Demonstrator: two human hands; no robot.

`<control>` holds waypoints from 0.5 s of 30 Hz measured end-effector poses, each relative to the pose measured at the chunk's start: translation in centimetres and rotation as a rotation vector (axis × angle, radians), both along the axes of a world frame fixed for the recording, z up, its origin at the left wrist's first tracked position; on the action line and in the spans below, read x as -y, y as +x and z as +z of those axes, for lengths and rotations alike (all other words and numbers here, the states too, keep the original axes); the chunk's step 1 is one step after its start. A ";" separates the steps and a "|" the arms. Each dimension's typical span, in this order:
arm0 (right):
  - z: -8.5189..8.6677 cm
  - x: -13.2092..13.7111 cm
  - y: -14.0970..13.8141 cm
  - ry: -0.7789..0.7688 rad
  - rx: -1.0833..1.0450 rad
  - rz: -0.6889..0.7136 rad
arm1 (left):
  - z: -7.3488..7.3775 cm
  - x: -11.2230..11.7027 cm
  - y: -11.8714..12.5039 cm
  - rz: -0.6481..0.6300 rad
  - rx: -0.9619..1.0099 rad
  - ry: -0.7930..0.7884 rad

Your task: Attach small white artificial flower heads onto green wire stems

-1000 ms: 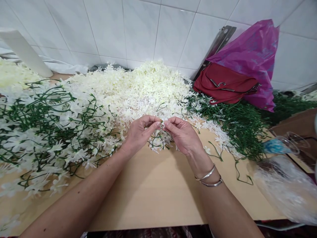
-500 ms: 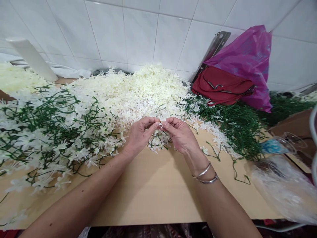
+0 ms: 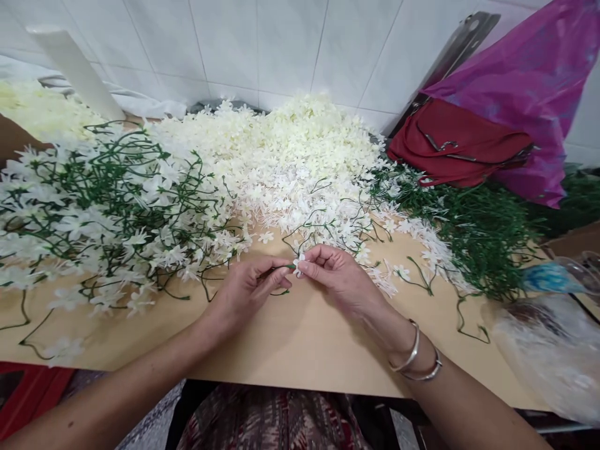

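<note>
Head cam: flower (image 3: 299, 265) is up over table (image 3: 309, 337), btwn both hands. L hand (image 3: 248, 284) pinches green stem (image 3: 290, 267) right by it; R hand (image 3: 340, 278) pinches petals. I'd grip stem close, line up straight, press gently w/o creasing petals; can't tell if it's fully seated. Beyond: white pile (image 3: 304, 137); far R: green heap (image 3: 487, 225), red bag (image 3: 462, 140) behind.

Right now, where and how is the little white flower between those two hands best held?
Lightly pinch the white flower by its right petals, probably from the right, as the right hand does: the green stem, in the left hand, meets its left side.
</note>
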State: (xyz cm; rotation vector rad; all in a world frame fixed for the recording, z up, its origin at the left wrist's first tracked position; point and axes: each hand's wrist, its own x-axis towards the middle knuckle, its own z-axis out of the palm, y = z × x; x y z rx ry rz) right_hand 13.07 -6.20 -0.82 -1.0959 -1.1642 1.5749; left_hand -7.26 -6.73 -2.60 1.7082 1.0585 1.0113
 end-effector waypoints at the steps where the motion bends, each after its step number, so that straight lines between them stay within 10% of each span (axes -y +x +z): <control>1: -0.1 -0.1 0.0 0.001 -0.003 0.008 | -0.1 0.2 -0.1 0.013 -0.027 0.031; 9: -1.2 -2.9 2.4 0.199 0.072 -0.201 | 1.6 0.9 0.1 0.069 -0.235 0.102; 15: -0.9 -2.0 2.8 0.196 0.077 -0.175 | -0.2 0.7 0.0 0.024 -0.054 -0.014</control>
